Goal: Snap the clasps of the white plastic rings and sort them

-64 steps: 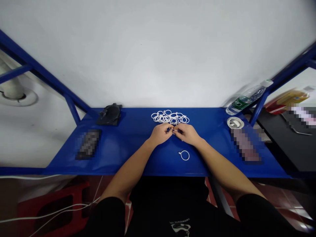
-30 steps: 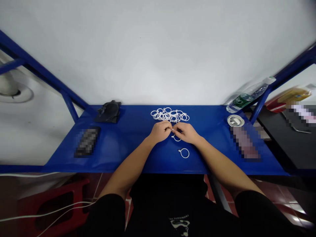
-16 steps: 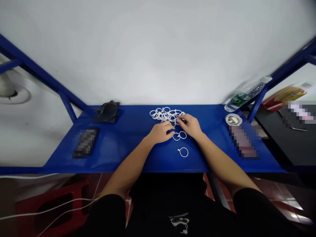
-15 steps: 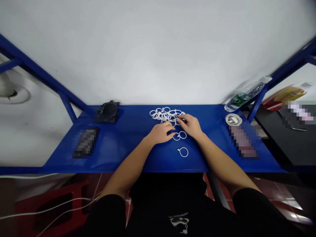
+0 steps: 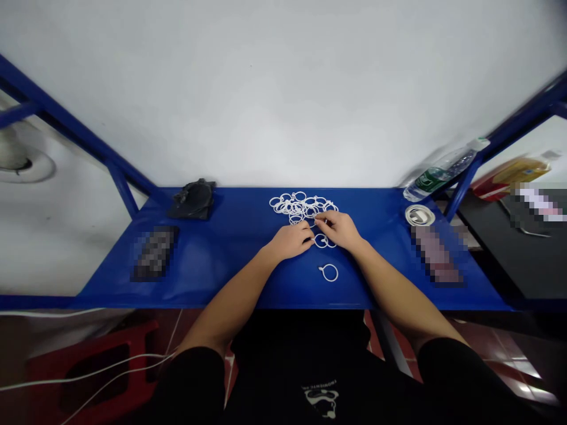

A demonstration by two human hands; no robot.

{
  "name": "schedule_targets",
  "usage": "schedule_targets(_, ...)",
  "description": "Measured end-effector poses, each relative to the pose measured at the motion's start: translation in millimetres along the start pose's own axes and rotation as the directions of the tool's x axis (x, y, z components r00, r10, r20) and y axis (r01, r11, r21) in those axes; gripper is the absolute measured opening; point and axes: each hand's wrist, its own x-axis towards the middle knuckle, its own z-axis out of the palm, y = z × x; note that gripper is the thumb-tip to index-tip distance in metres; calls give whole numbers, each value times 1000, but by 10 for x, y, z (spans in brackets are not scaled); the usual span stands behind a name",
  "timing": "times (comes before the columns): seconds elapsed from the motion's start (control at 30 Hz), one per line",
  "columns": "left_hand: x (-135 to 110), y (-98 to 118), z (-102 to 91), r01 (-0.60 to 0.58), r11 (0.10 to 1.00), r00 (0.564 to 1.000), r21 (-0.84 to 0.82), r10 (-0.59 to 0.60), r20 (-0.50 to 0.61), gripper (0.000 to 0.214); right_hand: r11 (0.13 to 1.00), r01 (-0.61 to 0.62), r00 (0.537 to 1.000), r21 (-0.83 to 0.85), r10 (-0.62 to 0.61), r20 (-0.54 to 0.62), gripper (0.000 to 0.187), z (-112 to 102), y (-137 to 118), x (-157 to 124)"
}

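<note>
Several white curtain rings [image 5: 292, 208], each with a small eyelet, lie in an overlapping pile near the wall. My left hand [image 5: 292, 241] rests just in front of the pile, its fingers and thumb pinched at the left edge of a white curtain ring [image 5: 320, 247]. That ring overlaps another one, partly covered by my right hand [image 5: 340, 229]. The right hand's fingers are closed at the pile's near right edge, with a ring's arc at the fingertips; exactly what they grip is hidden. Nearer to me, a single curtain ring [image 5: 330, 280] lies apart.
The blue tabletop [image 5: 230, 260] carries a black plastic bag [image 5: 192, 200] and a blurred-out dark object [image 5: 155, 254] on the left. To the right are a leaning water bottle [image 5: 438, 174], a white tape roll [image 5: 419, 216] and a pixelated pinkish object [image 5: 436, 254]. Blue frame bars flank both sides.
My left hand has closed at a ring, and the front pair of rings has shifted right and overlaps more. My right hand has moved slightly down, away from the pile's upper part.
</note>
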Motion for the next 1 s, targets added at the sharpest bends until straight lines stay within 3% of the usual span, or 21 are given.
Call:
schedule_targets(0.17, 25, -47, -119, 79, 996, 974, -50, -88, -210, 15, 1000, 17, 999, 16, -17, 48, 28, -26, -17, 5)
schedule_targets(0.27, 46, -33, -154, 112, 981, 948, -159, -154, -279, 10, 999, 22, 997, 26, -24, 78, 31, -38, -40, 8)
schedule_targets(0.47, 75, 29, -95, 146, 821, 925, -552, -311, -219, 9, 997, 39, 999, 62, -39, 2, 27, -39, -82, -8)
schedule_targets(0.67, 92, 2, -53, 90, 640, 938, -763, -311, -150, 7, 993, 77, 997, 90, -77, -8, 28, -22, -170, -23)
schedule_targets(0.83, 107, -38, -57, 65, 625, 938, -778, -304, -165, 4, 991, 107, 994, 80, -108, 2, 26, -6, -199, -32)
schedule_targets(1.0, 110, -68, -12, 17, 691, 920, -723, -293, -259, 10, 990, 111, 993, 82, -113, 22, 26, 9, -215, -42)
